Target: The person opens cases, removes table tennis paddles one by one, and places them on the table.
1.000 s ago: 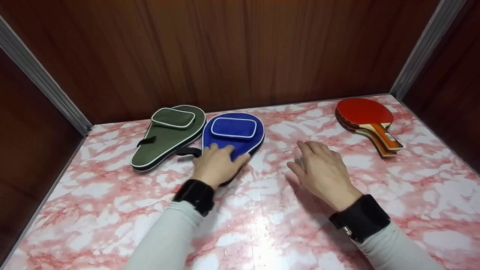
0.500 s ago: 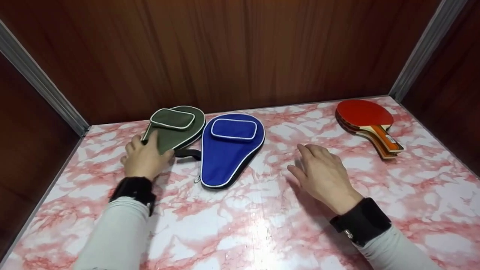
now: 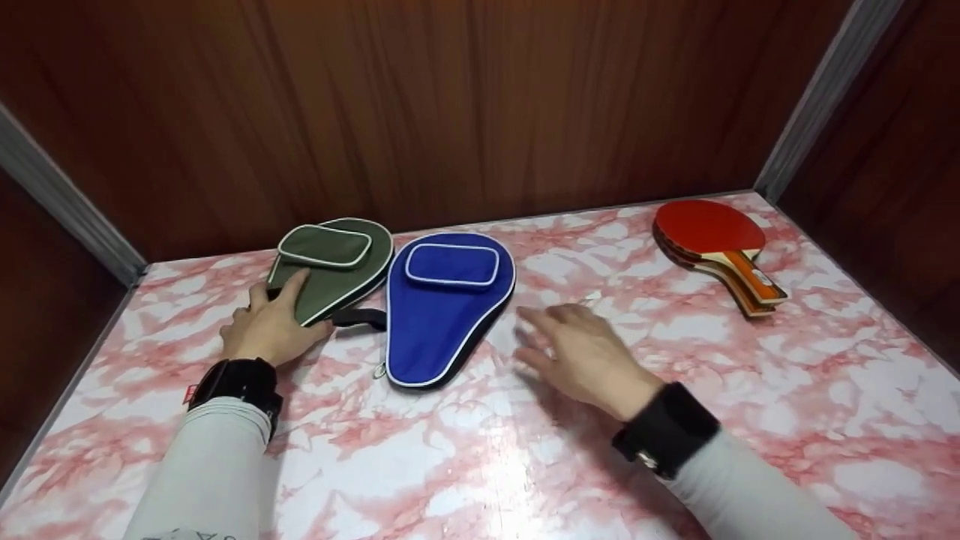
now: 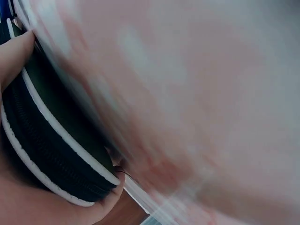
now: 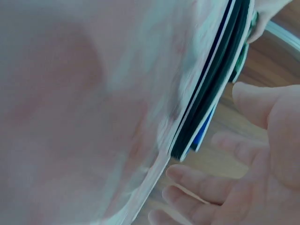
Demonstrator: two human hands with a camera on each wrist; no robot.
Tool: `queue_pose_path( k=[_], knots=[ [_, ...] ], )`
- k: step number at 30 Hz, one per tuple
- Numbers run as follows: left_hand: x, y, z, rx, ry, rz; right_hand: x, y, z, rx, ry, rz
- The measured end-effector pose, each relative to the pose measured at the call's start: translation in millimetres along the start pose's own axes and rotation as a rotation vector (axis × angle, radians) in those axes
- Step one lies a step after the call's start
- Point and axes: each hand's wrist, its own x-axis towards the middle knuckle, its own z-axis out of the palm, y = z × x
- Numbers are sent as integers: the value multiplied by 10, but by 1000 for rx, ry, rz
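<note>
The green table tennis bat case point(image 3: 349, 281) lies at the left near the back wall, its front pocket edged in white. My left hand point(image 3: 270, 326) grips its narrow end, which is partly hidden under the hand. Thumb and fingers lie along opposite sides of the zipped edge of the green case point(image 4: 56, 140) in the left wrist view. Right of it, the blue bat case point(image 3: 435, 330) lies flat. My right hand point(image 3: 589, 356) hovers over the table just right of the blue case, slightly blurred, fingers spread and holding nothing.
Stacked table tennis bats point(image 3: 709, 229), the top one red, lie at the back right with handles toward me. A black strap point(image 3: 360, 319) lies between the two cases. A wooden wall point(image 3: 480, 112) closes the back of the marbled table point(image 3: 420, 465).
My left hand has left the blue case, moved left and taken hold of the green one. My right hand has moved left toward the blue case. The head view has shifted slightly.
</note>
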Motion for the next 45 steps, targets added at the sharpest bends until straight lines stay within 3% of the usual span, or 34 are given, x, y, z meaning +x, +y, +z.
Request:
queue_pose_path(
  k=[4, 8, 12, 21, 26, 32, 36, 39, 45],
  knots=[
    [-18, 15, -16, -15, 34, 2, 137, -146, 98, 1, -52, -84],
    [-95, 61, -63, -59, 114, 21, 253, -253, 172, -16, -101, -134],
    [-173, 83, -111, -82, 193, 40, 345, -361, 205, -41, -145, -117],
    [-352, 95, -316, -122, 342, -21, 546, -692, 312, -118, -257, -124],
    [-447, 220, -421, -123, 408, -9, 667, -929, 391, -164, -282, -145],
    [-533, 438, -405, -125, 431, 50, 719, -1116, 457, -153, -301, -223],
    [-591, 589, -331, -113, 419, 94, 683, -1039, 364, -118, -352, -251],
    [-605, 743, -214, -103, 393, 133, 569, -822, 197, -79, -367, -213],
    [-685, 1081, 79, -98, 342, 211, 270, -274, -146, -11, -247, -130]
  ],
)
